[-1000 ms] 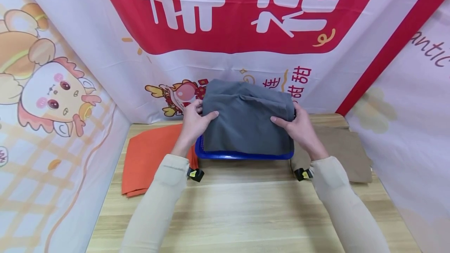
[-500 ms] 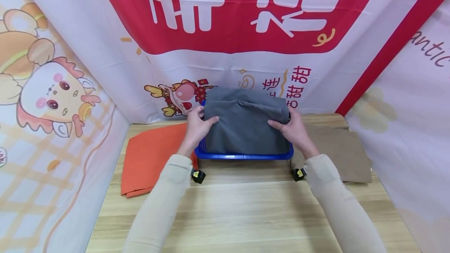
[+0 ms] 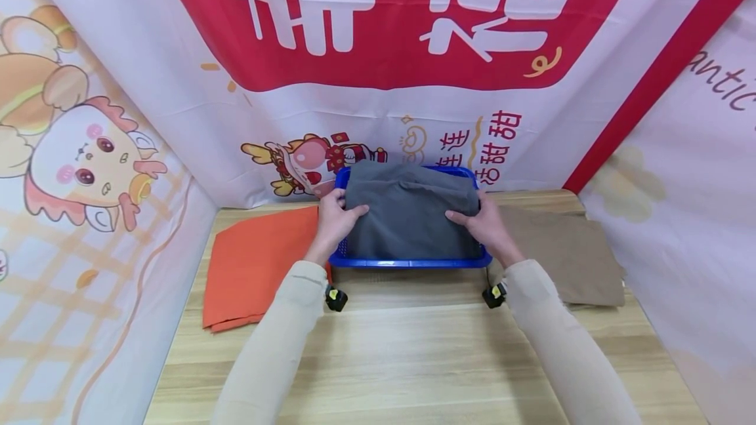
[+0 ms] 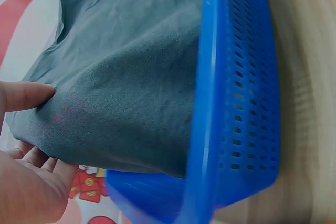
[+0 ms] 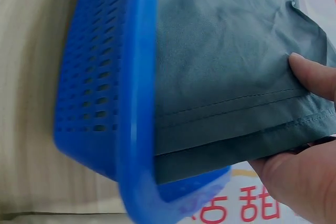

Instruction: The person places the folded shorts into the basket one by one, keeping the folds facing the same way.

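Observation:
A folded dark grey garment with stitched hems lies partly inside a blue perforated plastic basket. My left hand pinches the garment's left edge, thumb on top and fingers beneath, as the left wrist view shows. On the opposite edge my right hand holds it the same way, its thumb pressing above the stitched hem. The garment's near part sits below the basket's front rim, while its far part is held up between the hands. The basket's bottom is hidden under the cloth.
Folded orange cloth lies left of the basket, and folded brown cloth lies to its right. All rest on a wooden table. A printed curtain hangs right behind the basket, with printed sheets on both sides.
Both hands have lowered the grey garment into the basket and moved slightly closer together. The basket's back rim, hidden behind the cloth before, now shows.

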`<state>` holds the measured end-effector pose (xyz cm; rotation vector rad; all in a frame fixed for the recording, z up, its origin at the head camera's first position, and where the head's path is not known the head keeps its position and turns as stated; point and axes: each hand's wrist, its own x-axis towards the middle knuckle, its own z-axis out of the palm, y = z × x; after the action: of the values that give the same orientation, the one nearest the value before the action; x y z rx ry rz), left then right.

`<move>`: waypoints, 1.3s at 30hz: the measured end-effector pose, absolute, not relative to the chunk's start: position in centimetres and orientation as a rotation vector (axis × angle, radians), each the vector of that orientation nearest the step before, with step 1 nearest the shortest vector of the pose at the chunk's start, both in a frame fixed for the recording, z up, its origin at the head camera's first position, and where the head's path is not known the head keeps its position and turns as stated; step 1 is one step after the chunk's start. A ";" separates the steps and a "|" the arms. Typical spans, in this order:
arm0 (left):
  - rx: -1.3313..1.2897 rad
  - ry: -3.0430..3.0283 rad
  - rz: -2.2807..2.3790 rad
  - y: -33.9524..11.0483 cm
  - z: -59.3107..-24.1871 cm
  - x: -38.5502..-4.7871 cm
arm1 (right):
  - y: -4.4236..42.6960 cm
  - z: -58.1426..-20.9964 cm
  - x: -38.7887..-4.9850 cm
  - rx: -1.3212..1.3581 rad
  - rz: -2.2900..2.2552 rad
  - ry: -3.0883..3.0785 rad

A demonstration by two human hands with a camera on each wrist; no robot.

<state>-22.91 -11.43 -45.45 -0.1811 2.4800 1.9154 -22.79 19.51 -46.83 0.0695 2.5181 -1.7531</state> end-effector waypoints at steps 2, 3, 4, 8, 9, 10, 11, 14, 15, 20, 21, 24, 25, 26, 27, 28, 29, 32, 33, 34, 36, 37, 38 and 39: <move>-0.204 2.467 1.900 -11.5 -45.9 -23.1 | 19.5 -47.3 -23.0 0.080 -1.758 2.505; -0.217 2.459 1.894 -11.5 -46.1 -23.2 | 19.4 -47.6 -23.1 0.089 -1.759 2.499; -0.231 2.455 1.887 -11.5 -46.3 -23.3 | 19.4 -47.8 -23.2 0.093 -1.759 2.494; -0.265 2.450 1.866 -11.5 -47.1 -23.7 | 19.3 -48.7 -23.5 0.104 -1.740 2.480; -0.273 2.449 1.861 -11.5 -47.3 -23.8 | 19.3 -49.0 -23.6 0.111 -1.737 2.478; -0.279 2.449 1.855 -11.5 -47.4 -23.9 | 19.3 -49.2 -23.7 0.115 -1.736 2.473; -0.282 2.445 1.852 -11.4 -47.6 -24.0 | 19.3 -49.4 -23.8 0.121 -1.735 2.469; -0.298 2.435 1.842 -11.3 -48.1 -24.4 | 19.2 -49.9 -24.1 0.138 -1.738 2.460; -0.308 2.433 1.836 -11.3 -48.2 -24.5 | 19.1 -50.0 -24.2 0.143 -1.736 2.460; -0.333 2.434 1.817 -11.2 -48.8 -25.1 | 19.0 -50.5 -24.8 0.168 -1.732 2.462; -0.334 2.433 1.814 -11.1 -48.8 -25.2 | 19.0 -50.5 -25.0 0.170 -1.726 2.463; -0.340 2.419 1.807 -11.1 -49.0 -25.7 | 18.9 -50.6 -25.4 0.181 -1.708 2.461; -0.344 2.413 1.804 -11.1 -49.0 -25.8 | 18.9 -50.6 -25.5 0.186 -1.699 2.458; -0.349 2.406 1.799 -11.1 -49.1 -25.9 | 18.9 -50.6 -25.7 0.193 -1.691 2.454; -0.356 2.399 1.791 -11.1 -49.2 -26.1 | 18.9 -50.6 -25.8 0.202 -1.682 2.450; -0.363 2.395 1.780 -11.1 -49.2 -26.2 | 18.9 -50.6 -26.0 0.212 -1.676 2.444; -0.371 2.390 1.769 -11.1 -49.3 -26.3 | 18.9 -50.6 -26.1 0.223 -1.671 2.437; -0.380 2.389 1.732 -11.1 -49.5 -26.7 | 18.9 -50.6 -26.4 0.252 -1.645 2.423; -0.375 2.386 1.728 -11.2 -49.6 -26.8 | 18.9 -50.6 -26.5 0.266 -1.637 2.418; -0.369 2.380 1.728 -11.2 -49.7 -26.9 | 18.9 -50.6 -26.7 0.276 -1.628 2.414; -0.349 2.361 1.751 -11.2 -49.8 -27.0 | 18.9 -50.6 -26.9 0.297 -1.607 2.408; -0.337 2.348 1.764 -11.2 -49.9 -27.1 | 18.8 -50.6 -27.0 0.303 -1.600 2.406; -0.321 2.330 1.784 -11.2 -49.9 -27.1 | 18.8 -50.6 -27.1 0.306 -1.596 2.404; -0.304 2.307 1.806 -11.2 -50.0 -27.2 | 18.7 -50.6 -27.1 0.306 -1.587 2.405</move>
<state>-27.17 -11.24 -50.02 -0.3043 2.3065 1.8061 -27.14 18.69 -50.60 0.3056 2.4054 -1.5873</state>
